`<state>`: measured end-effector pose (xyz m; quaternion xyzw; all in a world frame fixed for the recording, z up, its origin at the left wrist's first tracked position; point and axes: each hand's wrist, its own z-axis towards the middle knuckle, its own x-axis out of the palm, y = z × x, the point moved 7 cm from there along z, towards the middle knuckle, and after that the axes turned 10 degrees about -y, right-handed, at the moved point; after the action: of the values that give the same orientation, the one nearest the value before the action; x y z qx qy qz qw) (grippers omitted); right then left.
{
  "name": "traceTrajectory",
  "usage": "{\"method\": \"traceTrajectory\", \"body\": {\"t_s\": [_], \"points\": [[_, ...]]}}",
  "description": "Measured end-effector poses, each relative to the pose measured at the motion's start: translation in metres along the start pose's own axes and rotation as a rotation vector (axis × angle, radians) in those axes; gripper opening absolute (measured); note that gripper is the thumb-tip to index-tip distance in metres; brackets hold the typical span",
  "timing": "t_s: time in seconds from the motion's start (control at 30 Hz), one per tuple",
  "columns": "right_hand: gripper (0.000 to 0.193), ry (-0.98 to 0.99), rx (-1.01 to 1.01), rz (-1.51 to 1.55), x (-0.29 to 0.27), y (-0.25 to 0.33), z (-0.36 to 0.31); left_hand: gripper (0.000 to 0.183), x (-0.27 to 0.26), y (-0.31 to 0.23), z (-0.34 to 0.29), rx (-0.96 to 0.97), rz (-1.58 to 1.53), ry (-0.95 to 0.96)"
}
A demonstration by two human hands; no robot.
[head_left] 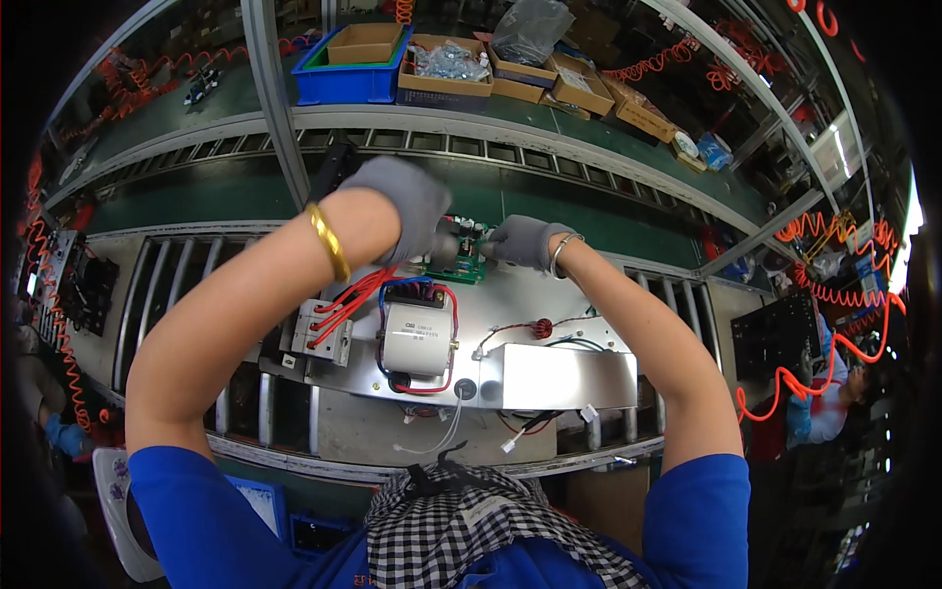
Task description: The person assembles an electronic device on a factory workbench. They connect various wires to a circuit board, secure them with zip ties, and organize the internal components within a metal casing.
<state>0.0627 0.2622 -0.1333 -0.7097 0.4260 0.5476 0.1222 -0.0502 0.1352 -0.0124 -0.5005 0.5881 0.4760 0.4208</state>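
A green circuit board (469,268) with dark components lies at the far side of a metal chassis plate (481,368). My right hand (522,242), in a grey glove, has its fingers closed at the board's right edge. Over the board's left side is my left hand (407,206), also gloved; motion smears its fingers, so their grip cannot be made out. Nearer to me on the plate stand a white cylindrical component (417,339), a terminal block with red wires (329,334) and a shiny metal box (569,376). A small red-wound coil (542,329) sits behind that box.
The plate rests on a roller conveyor (265,407). Across from me, a shelf holds a blue bin (345,83) and cardboard boxes (446,83). A metal post (275,98) rises at far left. Loose wires with white connectors (510,444) hang nearby; orange coiled hoses (785,388) hang at right.
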Motion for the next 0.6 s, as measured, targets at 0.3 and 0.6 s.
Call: {"method": "traceTrajectory", "body": {"t_s": [0.3,0.6], "points": [[0.037,-0.230,-0.096,-0.269,-0.011,0.025,-0.021,0.068,0.006,0.041,-0.083,-0.215,-0.447,-0.471],[0.033,-0.525,-0.622,-0.549,-0.017,0.134,-0.036,0.050,0.136,0.161,-0.136,-0.538,-1.063,-0.407]]}}
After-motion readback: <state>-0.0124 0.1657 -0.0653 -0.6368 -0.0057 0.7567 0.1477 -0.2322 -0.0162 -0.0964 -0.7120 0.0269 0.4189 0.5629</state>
